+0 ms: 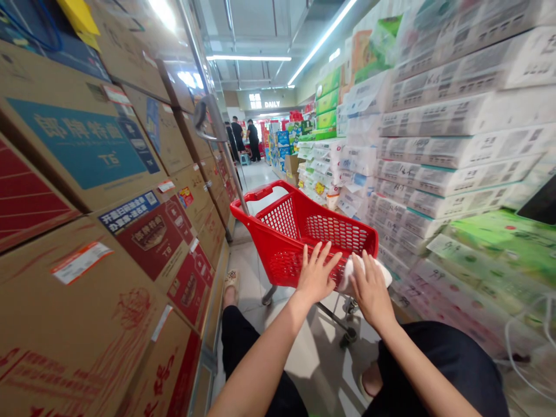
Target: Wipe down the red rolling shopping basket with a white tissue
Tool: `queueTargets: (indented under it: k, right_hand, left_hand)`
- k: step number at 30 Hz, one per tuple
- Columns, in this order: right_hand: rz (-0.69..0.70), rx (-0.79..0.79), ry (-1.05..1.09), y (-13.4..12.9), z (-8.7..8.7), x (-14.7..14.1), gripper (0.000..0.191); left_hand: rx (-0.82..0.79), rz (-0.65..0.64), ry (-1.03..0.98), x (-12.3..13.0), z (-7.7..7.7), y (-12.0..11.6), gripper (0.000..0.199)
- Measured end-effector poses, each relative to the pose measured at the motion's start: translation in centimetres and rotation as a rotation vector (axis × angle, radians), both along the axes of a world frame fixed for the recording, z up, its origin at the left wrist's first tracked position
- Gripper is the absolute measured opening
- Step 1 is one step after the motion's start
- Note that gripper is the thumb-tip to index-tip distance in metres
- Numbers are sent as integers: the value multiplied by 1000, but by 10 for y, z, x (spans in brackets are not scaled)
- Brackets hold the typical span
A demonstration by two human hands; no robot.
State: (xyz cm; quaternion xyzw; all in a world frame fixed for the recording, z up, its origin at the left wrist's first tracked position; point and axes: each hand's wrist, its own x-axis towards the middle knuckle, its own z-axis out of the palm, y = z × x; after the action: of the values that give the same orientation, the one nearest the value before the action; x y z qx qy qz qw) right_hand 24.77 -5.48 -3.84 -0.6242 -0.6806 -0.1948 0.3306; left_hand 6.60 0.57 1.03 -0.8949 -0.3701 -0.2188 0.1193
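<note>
Near the middle of the frame, a red cart (278, 263) with holes in its sides. Left hand (313, 279) at its near side, fingers spread wide and holding nothing; hard to tell if touching the cart. Just to the right, at the cart's near corner, a white cloth (382, 273) under the long, straight fingers of the right hand (369, 289), poking out on both sides; cannot tell if gripped. Brown boxes (65, 313) at left, white packs (430, 139) at upper right.
</note>
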Motion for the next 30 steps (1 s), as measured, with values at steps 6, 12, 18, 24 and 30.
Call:
queueTargets:
  k: [6,12,18,24,30]
  right_hand:
    - [53,-12,-148,1,18,-15,71]
    - [-24,-49,-42,-1,-2,35,62]
    - [-50,5,13,2,-5,9,65]
    - [18,-5,-93,0,19,-17,69]
    - [-59,-41,-86,-4,10,24,64]
  left_hand:
    - [-28,-29,-40,-5,4,2,88]
    - [-45,-47,-38,-17,3,5,91]
    - [-55,34,-55,-4,3,-3,95]
    - [26,30,5,-8,10,-4,91]
    - [28,43,15,-20,12,6,90]
